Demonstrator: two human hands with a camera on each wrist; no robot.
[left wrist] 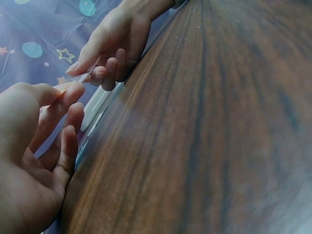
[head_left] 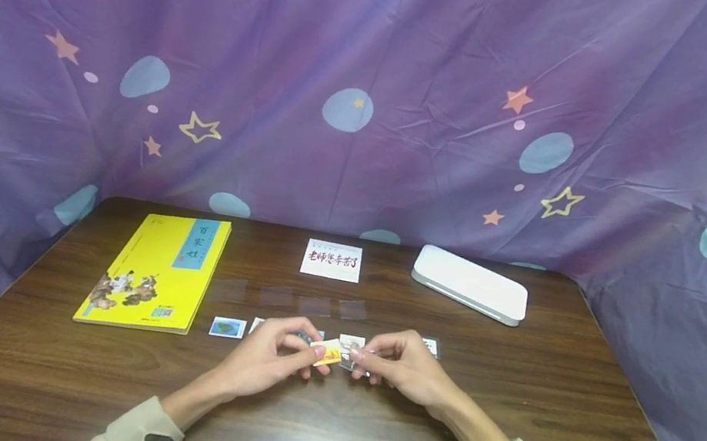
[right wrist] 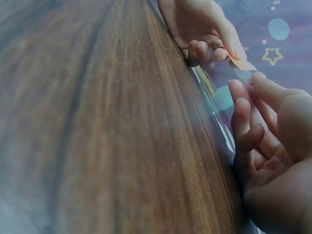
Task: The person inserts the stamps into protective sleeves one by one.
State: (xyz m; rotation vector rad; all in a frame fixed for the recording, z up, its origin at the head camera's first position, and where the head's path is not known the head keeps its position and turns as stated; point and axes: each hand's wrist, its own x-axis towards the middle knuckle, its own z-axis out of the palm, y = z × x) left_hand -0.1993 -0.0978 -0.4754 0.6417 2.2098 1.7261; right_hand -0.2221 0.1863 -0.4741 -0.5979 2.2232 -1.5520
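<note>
Between the thumb and fingers of my left hand (head_left: 268, 351) is a small yellow-and-white stamp (head_left: 328, 355). My right hand (head_left: 406, 366) pinches a small clear plastic sleeve (right wrist: 243, 74) by its edge. Stamp and sleeve meet edge to edge above the table; whether the stamp's edge is inside the sleeve I cannot tell. Beneath and beside the hands lies a row of small stamps, among them a blue-and-green one (head_left: 227, 327) at the left and a pale one (head_left: 430, 347) partly hidden behind the right hand. The fingers cover parts of others.
Several clear sleeves (head_left: 315, 306) lie in a row behind the stamps. Farther back is a white card (head_left: 332, 261) with red writing. A yellow book (head_left: 151, 272) lies at the left, a white flat case (head_left: 471, 283) at the back right. A purple curtain (head_left: 361, 175) hangs behind the table.
</note>
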